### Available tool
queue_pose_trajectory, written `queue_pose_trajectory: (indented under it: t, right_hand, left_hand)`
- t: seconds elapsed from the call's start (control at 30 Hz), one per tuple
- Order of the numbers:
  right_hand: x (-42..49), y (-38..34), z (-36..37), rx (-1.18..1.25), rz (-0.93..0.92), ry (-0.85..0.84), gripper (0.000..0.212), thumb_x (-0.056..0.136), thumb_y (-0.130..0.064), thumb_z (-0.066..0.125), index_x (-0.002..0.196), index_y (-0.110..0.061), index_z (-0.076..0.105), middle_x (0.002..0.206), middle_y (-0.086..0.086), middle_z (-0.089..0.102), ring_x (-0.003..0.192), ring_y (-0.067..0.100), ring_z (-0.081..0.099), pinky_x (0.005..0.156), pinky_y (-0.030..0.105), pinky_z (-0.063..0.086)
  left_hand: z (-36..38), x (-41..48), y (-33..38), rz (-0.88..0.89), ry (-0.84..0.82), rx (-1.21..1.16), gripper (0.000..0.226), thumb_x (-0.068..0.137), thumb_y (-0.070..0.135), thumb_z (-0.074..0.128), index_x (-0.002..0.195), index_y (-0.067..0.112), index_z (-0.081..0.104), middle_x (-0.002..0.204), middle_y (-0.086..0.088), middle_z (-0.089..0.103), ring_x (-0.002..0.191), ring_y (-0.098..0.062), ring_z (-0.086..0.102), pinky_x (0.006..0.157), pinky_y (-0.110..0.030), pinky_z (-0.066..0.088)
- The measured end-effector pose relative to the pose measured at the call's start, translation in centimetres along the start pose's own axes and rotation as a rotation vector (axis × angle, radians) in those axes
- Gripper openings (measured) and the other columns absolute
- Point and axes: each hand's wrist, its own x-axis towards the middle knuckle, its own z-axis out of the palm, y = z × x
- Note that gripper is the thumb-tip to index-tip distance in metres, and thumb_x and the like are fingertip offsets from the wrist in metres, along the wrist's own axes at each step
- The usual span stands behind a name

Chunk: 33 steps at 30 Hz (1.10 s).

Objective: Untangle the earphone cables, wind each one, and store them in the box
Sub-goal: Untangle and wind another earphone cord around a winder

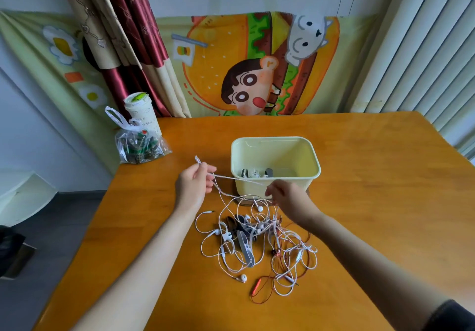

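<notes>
Tangle of earphone cables (259,240) lies on the table (359,176) between both forearms, nearer than the hands. Mostly white leads with earbuds, one red cable (258,285) at the near edge, dark grey pieces mixed in; can't separate individual sets. Left hand (195,185) pinches a white cable (239,179) near its end, tip poking up past the fingers. Right hand (288,197) grips the same cable, fingers curled. Stretch between the hands is taut and lifted; the rest drops into the tangle. Pale yellow box (275,139) stands just beyond the right hand, front wall hiding most of the few earphones inside. Far beyond the left hand: plastic bag (138,145), contents unclear, cup (140,112) behind it.
</notes>
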Motion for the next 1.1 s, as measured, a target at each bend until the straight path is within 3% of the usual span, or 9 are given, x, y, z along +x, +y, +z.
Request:
queue_pose_trajectory:
  t: [0.13,0.2,0.3,0.4,0.53,0.73,0.83,1.03,1.1]
  right_hand:
    - [0.7,-1.9,-1.6,-0.018,-0.109,0.143,0.022,0.098,-0.016,0.047,0.087,-0.010,0.065,0.056,-0.014,0.047,0.047,0.010,0.045,0.046,0.019,0.037]
    - [0.9,-2.9,-2.1,-0.053,-0.171,0.124,0.021,0.097,-0.018,0.049,0.090,-0.011,0.067,0.057,-0.015,0.047,0.046,0.007,0.041,0.045,0.018,0.032]
    - [0.9,-4.1,-2.3,-0.106,-0.235,0.056,0.020,0.097,-0.022,0.049,0.090,-0.017,0.067,0.060,-0.016,0.050,0.055,0.016,0.053,0.057,0.029,0.040]
    - [0.9,-4.8,-2.3,-0.114,-0.278,0.049,0.018,0.096,-0.021,0.050,0.088,-0.018,0.066,0.060,-0.018,0.049,0.055,0.008,0.049,0.057,0.026,0.036]
    - [0.5,-4.8,-2.8,-0.055,-0.286,0.023,0.018,0.095,-0.025,0.052,0.091,-0.013,0.065,0.065,-0.004,0.057,0.058,0.011,0.052,0.056,0.023,0.040]
    - [0.7,-0.3,-2.6,-0.140,-0.039,-0.160,0.023,0.096,-0.021,0.052,0.086,-0.005,0.066,0.068,-0.005,0.058,0.065,0.018,0.057,0.065,0.034,0.049]
    - [0.8,2.5,-2.3,-0.160,0.079,-0.192,0.025,0.096,-0.019,0.051,0.086,-0.002,0.066,0.074,0.006,0.064,0.072,0.021,0.062,0.063,0.023,0.049]
    - [1.5,1.0,-3.5,-0.123,-0.020,0.108,0.017,0.096,-0.019,0.052,0.088,-0.010,0.063,0.061,-0.008,0.053,0.058,0.020,0.058,0.055,0.027,0.048]
    - [1.7,-1.0,-4.2,-0.117,-0.134,0.183,0.016,0.094,-0.020,0.055,0.088,-0.010,0.066,0.063,-0.009,0.055,0.053,0.010,0.051,0.048,0.015,0.039]
  left_hand:
    - [0.0,-0.4,-2.8,-0.226,-0.338,0.672,0.048,0.102,0.042,0.028,0.086,0.012,0.062,0.090,-0.009,0.064,0.078,-0.022,0.061,0.074,-0.033,0.050]
    - [0.6,-1.0,-2.6,-0.151,-0.290,0.807,0.039,0.102,0.043,0.030,0.102,0.011,0.052,0.099,-0.008,0.061,0.082,-0.020,0.059,0.067,-0.028,0.045]
    - [2.0,-2.1,-0.1,0.173,-0.181,0.415,0.019,0.099,0.029,0.046,0.109,0.014,0.051,0.107,0.000,0.056,0.090,-0.009,0.052,0.071,-0.014,0.040]
    - [3.3,-2.8,2.7,0.351,-0.319,0.244,0.025,0.099,0.022,0.048,0.123,0.018,0.055,0.109,0.006,0.060,0.102,-0.007,0.056,0.086,-0.018,0.044]
    - [3.2,-2.6,3.3,0.418,-0.265,0.307,0.024,0.101,0.015,0.041,0.092,0.014,0.063,0.060,0.005,0.051,0.058,-0.012,0.050,0.060,-0.034,0.042]
    - [0.7,-0.3,1.3,0.242,-0.007,0.301,0.030,0.103,0.011,0.031,0.087,0.010,0.057,0.061,-0.001,0.048,0.058,-0.014,0.047,0.053,-0.013,0.037]
    - [-0.8,0.8,-0.7,0.111,0.049,0.347,0.032,0.103,0.010,0.029,0.088,0.010,0.057,0.063,0.000,0.049,0.059,-0.017,0.051,0.054,-0.018,0.036]
    - [-0.6,-0.1,-3.1,-0.049,-0.111,0.399,0.024,0.102,0.012,0.037,0.114,0.010,0.058,0.086,-0.005,0.057,0.072,-0.021,0.055,0.059,-0.023,0.041]
    - [0.2,-0.7,-1.8,-0.035,-0.203,0.324,0.029,0.099,0.014,0.047,0.127,0.015,0.048,0.083,-0.005,0.056,0.073,-0.021,0.054,0.060,-0.025,0.041]
